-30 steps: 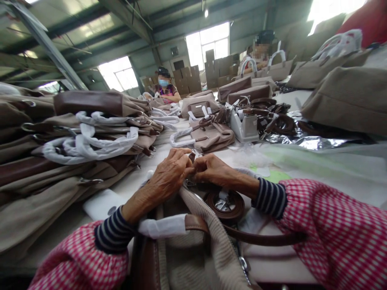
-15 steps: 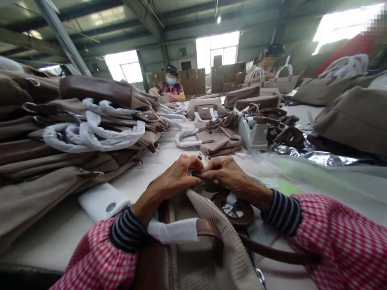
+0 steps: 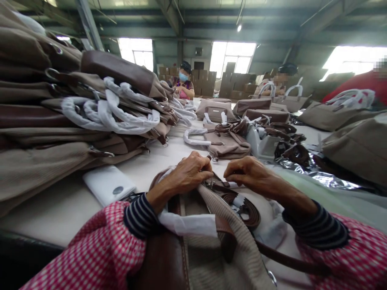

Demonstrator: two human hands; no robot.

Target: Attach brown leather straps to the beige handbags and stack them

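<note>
A beige fabric handbag with brown leather trim lies in front of me on the white table. My left hand is closed on the bag's far end, fingers curled on a metal ring and brown strap end. My right hand sits a little to the right, fingers pinched together on something I cannot make out. A coiled brown leather strap lies just below the right hand. A white paper wrap covers part of the bag's handle.
A tall stack of beige and brown bags with white-wrapped handles fills the left. A white flat device lies beside it. More bags, a white tray and silver foil lie ahead. Two people work at the far end.
My hands, which were pressed together at the bag's end, have drawn apart; the right hand moved right. The view shifted, and the bag stack looks closer and higher.
</note>
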